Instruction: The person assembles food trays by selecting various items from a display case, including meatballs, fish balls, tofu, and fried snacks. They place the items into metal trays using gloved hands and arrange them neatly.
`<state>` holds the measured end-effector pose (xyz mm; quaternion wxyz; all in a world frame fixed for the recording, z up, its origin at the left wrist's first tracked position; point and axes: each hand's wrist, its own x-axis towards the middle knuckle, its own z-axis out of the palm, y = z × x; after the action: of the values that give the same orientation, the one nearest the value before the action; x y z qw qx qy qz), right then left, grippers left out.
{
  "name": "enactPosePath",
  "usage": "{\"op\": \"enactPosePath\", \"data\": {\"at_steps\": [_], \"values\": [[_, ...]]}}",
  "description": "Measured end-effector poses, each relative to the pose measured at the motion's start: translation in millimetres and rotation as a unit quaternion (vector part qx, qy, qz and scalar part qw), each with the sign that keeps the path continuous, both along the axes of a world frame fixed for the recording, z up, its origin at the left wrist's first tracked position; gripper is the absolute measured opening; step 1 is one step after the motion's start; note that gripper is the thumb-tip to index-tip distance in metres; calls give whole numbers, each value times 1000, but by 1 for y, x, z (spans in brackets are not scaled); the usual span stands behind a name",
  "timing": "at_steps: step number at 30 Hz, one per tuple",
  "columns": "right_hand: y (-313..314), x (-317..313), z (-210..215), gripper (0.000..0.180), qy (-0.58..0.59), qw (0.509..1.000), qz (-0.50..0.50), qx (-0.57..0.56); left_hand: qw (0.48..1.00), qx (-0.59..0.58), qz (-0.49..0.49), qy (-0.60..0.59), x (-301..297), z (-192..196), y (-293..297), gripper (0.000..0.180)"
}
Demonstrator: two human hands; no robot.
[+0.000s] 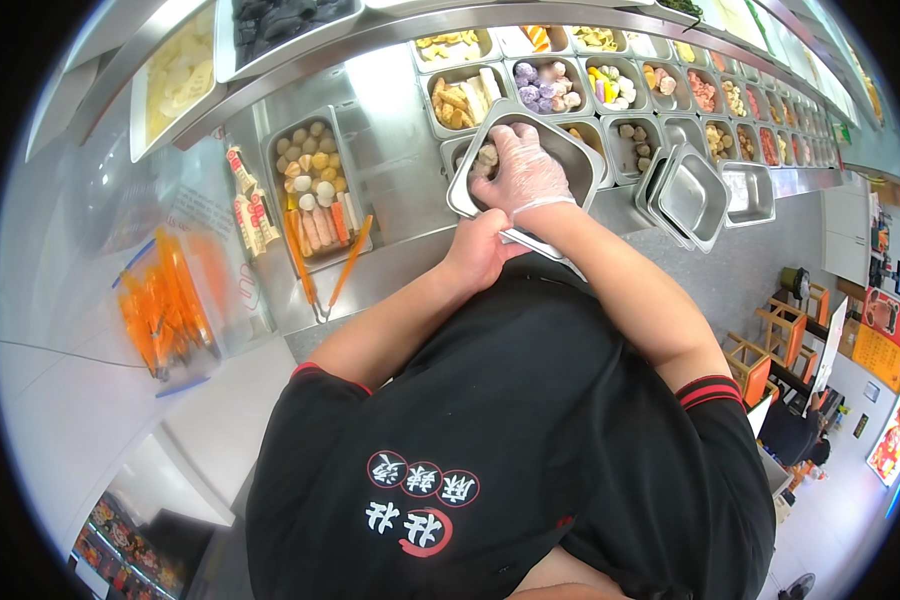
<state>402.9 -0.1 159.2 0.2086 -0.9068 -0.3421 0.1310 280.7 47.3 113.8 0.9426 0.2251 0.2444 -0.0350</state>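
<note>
My left hand [478, 250] grips the near rim of a deep steel food pan [577, 165], fingers wrapped at its edge. The pan is held above the counter's front row of pans, close to my body. Inside it, my right hand [525, 172], in a clear plastic glove, curls around greyish meatballs [486, 160] at the pan's left side. Some of the meatballs show between thumb and fingers; the fingertips are partly hidden. Much of the pan's right side shows bare metal.
Left of me stands a pan of assorted balls and sausages [315, 170] with orange-handled tongs [345, 265]. Rows of ingredient pans [545, 85] extend far and right. Stacked steel pans [692, 195] lean at the counter edge. A clear bag of orange-handled tools [165, 305] lies far left.
</note>
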Motion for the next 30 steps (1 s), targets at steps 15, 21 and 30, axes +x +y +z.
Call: {"op": "enactPosePath", "data": {"at_steps": [15,21,30], "values": [[6,13,-18,36,34,991,-10,127,999,-27,40,-4,9,5,6,44],[10,24,-27,23,43,978,-32,202,998,-47,50,2,7,-1,11,43],[8,38,-1,19,263,941,-100,189,998,-40,31,-22,7,4,18,61]]}}
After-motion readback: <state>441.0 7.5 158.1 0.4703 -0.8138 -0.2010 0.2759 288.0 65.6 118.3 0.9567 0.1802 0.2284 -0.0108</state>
